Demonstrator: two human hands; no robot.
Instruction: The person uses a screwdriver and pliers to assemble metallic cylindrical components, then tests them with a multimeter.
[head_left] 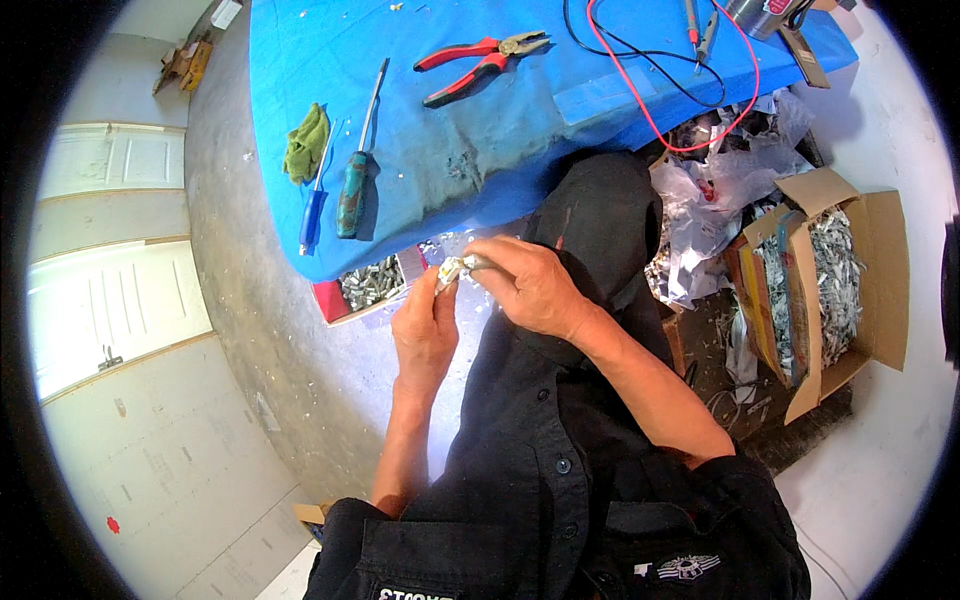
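Pinching a small metal part (451,270) between both hands, left hand (424,335) fingers clamped below, right hand (530,285) fingers gripping its right end.

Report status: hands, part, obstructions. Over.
Left hand and right hand both pinch small pale metal part. Held over lap, near blue-covered table. Nothing between them.

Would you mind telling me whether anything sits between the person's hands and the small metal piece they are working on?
Nothing visible does. Both the left hand and the right hand already grip the small metal piece directly, above the lap and just below the edge of the blue table.
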